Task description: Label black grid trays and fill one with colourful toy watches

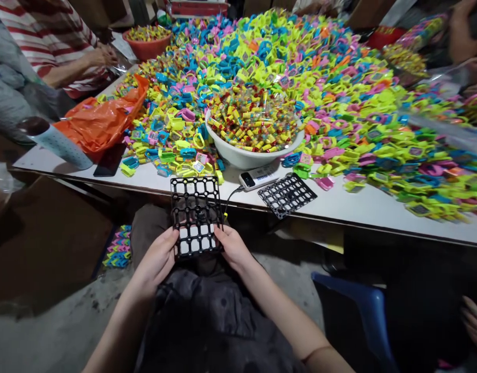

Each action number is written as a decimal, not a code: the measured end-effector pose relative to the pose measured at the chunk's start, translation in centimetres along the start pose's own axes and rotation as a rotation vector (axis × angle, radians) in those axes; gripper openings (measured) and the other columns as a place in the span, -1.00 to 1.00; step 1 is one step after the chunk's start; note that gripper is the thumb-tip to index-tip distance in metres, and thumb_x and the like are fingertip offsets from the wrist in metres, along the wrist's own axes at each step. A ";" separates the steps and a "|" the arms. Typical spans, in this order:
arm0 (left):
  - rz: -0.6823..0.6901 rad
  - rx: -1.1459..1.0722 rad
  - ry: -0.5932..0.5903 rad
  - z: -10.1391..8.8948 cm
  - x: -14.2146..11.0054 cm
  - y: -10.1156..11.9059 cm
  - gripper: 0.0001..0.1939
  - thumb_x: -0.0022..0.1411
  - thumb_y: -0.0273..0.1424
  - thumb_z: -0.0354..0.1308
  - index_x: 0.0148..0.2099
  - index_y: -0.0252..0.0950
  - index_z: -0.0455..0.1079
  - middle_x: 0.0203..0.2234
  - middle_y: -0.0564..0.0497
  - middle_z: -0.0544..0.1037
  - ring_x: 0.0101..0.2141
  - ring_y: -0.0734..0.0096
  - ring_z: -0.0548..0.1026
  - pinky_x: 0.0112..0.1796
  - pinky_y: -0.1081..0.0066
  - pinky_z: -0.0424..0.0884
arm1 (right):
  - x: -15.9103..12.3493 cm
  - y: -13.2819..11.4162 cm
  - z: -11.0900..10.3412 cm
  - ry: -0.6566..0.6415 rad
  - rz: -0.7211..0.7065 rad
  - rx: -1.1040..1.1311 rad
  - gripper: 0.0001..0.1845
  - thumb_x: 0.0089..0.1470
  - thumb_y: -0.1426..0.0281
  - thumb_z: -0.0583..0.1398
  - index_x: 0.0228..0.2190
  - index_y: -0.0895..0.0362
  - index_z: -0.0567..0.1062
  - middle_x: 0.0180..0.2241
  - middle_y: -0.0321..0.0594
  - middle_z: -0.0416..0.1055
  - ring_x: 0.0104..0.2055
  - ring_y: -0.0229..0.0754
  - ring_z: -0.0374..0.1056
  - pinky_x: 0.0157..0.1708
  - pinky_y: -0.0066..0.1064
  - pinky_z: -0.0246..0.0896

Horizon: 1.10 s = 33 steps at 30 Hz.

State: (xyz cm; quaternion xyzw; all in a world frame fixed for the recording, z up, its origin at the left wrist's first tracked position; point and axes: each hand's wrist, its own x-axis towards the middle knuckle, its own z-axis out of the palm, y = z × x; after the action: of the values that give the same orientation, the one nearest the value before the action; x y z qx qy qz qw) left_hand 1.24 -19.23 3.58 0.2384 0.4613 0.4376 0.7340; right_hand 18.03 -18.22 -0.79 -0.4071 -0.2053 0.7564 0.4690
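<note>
I hold a black plastic grid tray (195, 207) over my lap, its far end leaning on the table's front edge. My left hand (157, 259) grips its lower left side and my right hand (231, 247) grips its lower right side, fingers closed on the frame. A few white pieces sit in the grid's bottom cells. A second black grid tray (287, 194) lies flat on the white table (362, 207), right of a white power bank (258, 176) whose cable runs to the table edge.
A white bowl (249, 153) of small wrapped candies stands behind the power bank. A huge heap of coloured toy watches (339, 88) covers the table. An orange plastic bag (100, 122), a black phone (109, 160) and a bottle (54, 140) lie left. Other people's arms (81, 67) show at both sides. A blue chair (362, 305) is lower right.
</note>
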 end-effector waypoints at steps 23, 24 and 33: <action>0.176 1.104 -0.038 -5.1 4.1 1.2 -0.12 0.05 -0.12 0.09 0.31 -0.25 -0.24 -0.24 -0.02 0.41 -0.50 0.57 0.36 -0.37 0.47 0.37 | 1.8 -8.0 -16.7 0.760 -0.351 -1.850 -0.34 0.01 0.43 0.07 0.17 0.17 0.08 0.24 0.02 -0.15 0.25 0.21 -0.20 0.07 0.05 -0.01; 0.200 1.129 -0.047 -5.4 3.9 1.8 -0.13 0.06 -0.10 0.07 0.31 -0.26 -0.22 -0.20 -0.04 0.40 -0.45 0.53 0.40 -0.32 0.45 0.39 | 1.8 -8.0 -16.7 0.735 -0.384 -1.845 -0.36 0.01 0.45 0.06 0.15 0.19 0.11 0.23 0.03 -0.12 0.25 0.21 -0.20 0.08 0.05 -0.01; 0.250 1.230 0.201 -13.9 1.6 7.5 -0.17 0.03 0.07 -0.01 0.25 -0.26 -0.01 -0.01 -0.10 0.35 -0.07 0.29 0.39 -0.08 0.34 0.36 | -5.1 -12.2 -11.0 0.592 -0.798 -1.460 -0.55 0.11 0.31 0.03 0.05 0.11 0.29 0.03 -0.11 0.29 0.09 -0.10 0.21 0.10 -0.18 0.12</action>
State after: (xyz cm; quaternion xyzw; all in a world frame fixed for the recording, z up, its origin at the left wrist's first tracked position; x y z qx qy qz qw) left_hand -13.89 -14.78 2.10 0.6262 0.6638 0.1955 0.3592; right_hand 34.74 -17.65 3.42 -0.6822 -0.6341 0.0801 0.3549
